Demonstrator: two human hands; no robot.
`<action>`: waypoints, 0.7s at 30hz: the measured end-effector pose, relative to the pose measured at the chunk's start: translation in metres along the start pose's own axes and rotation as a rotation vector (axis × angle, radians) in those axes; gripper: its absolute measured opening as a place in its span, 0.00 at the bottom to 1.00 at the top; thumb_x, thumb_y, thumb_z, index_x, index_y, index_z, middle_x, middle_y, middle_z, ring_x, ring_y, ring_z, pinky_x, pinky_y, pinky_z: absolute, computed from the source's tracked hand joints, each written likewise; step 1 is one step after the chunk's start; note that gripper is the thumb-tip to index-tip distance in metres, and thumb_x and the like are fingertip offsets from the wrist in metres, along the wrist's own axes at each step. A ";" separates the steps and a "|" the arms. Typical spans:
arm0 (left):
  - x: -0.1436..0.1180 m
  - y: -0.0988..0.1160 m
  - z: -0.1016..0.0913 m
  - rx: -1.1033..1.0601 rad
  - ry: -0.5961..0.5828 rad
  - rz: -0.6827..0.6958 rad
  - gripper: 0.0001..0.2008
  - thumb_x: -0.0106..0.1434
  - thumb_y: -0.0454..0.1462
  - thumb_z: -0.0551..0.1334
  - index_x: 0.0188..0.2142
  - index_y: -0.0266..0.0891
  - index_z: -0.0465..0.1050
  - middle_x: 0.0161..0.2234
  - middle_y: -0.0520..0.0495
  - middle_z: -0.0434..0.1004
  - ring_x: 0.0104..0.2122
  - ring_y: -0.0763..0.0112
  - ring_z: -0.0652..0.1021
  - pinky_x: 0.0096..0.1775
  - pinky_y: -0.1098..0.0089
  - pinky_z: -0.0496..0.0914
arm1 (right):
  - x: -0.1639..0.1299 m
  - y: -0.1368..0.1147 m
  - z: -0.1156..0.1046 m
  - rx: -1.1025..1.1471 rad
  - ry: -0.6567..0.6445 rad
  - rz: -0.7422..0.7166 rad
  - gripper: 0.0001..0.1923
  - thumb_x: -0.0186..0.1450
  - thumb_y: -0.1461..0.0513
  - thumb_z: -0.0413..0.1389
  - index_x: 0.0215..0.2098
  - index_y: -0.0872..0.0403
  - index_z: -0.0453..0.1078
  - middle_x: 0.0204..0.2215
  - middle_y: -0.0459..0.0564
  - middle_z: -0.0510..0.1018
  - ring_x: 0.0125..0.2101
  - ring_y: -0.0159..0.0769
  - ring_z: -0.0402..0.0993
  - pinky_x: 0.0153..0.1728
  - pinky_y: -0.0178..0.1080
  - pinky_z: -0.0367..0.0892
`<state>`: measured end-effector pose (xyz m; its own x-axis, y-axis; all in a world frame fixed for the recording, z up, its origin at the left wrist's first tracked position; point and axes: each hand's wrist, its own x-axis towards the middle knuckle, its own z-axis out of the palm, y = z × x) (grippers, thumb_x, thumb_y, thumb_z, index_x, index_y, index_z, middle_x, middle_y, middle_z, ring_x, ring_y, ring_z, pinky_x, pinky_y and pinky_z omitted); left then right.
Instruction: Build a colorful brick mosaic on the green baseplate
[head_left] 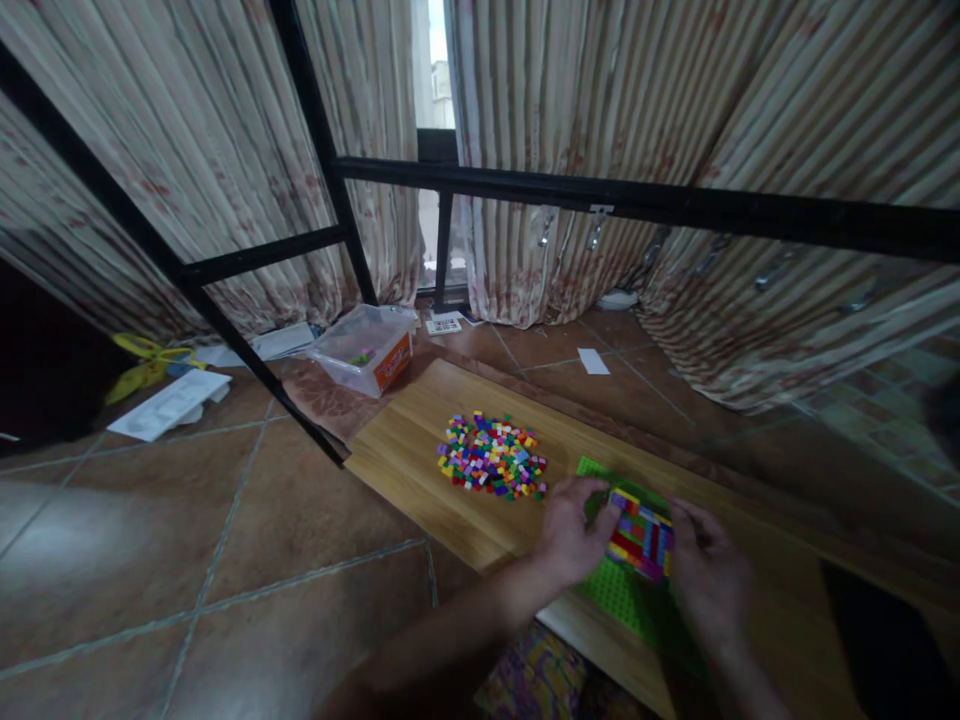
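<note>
"Where's the panel [639,535]?"

"Over the far part of the plate [611,592], the green studded one; I can't tell whether it is seated on the studs or held just clear of them."

"And the fingers?"

"Both sets are grasping it; the left hand [574,525] has its thumb on the panel's near-left edge, the right hand [709,570] bends its fingers at the opposite edge; some fingertips are hidden behind the bricks."

"How would you handle it well?"

"Keep the grip even on both sides, I'd say; a hard squeeze from one hand could twist the rows apart; push on the flat faces, thumbs close to the seams, and check that the colours sit level."

"What about the loose bricks [491,455]?"

"Heaped left of the plate, near the left hand; keep that wrist lifted, since a sleeve-low sweep could scatter them; the tub [366,350] stands farther off, beyond the heap as seen from the plate; the wooden board [420,430] lies under the plate and the heap."
</note>
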<state>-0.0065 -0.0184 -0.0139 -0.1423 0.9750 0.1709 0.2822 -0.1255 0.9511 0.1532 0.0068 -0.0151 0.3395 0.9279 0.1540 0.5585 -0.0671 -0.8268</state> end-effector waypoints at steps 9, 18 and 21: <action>-0.049 -0.041 -0.112 0.082 0.140 -0.042 0.09 0.61 0.31 0.57 0.40 0.39 0.74 0.37 0.47 0.78 0.37 0.69 0.78 0.41 0.69 0.72 | -0.049 -0.070 0.075 0.016 -0.403 -0.583 0.12 0.67 0.57 0.50 0.38 0.49 0.75 0.36 0.50 0.79 0.40 0.42 0.72 0.44 0.43 0.66; -0.033 -0.054 -0.140 0.361 0.080 -0.041 0.11 0.62 0.30 0.55 0.41 0.40 0.73 0.39 0.47 0.77 0.39 0.70 0.77 0.43 0.71 0.70 | -0.054 -0.079 0.137 -0.292 -0.523 -0.659 0.08 0.64 0.63 0.54 0.36 0.51 0.76 0.36 0.51 0.77 0.43 0.44 0.70 0.54 0.49 0.58; -0.025 -0.052 -0.135 0.487 0.065 -0.082 0.11 0.63 0.32 0.56 0.43 0.42 0.72 0.41 0.47 0.76 0.39 0.69 0.77 0.42 0.71 0.70 | -0.054 -0.081 0.137 -0.371 -0.526 -0.653 0.07 0.63 0.62 0.55 0.37 0.50 0.76 0.37 0.51 0.77 0.44 0.45 0.69 0.54 0.49 0.58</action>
<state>-0.1454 -0.0606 -0.0327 -0.2371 0.9626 0.1312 0.6760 0.0665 0.7339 -0.0140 0.0123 -0.0302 -0.4671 0.8640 0.1879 0.7564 0.5005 -0.4211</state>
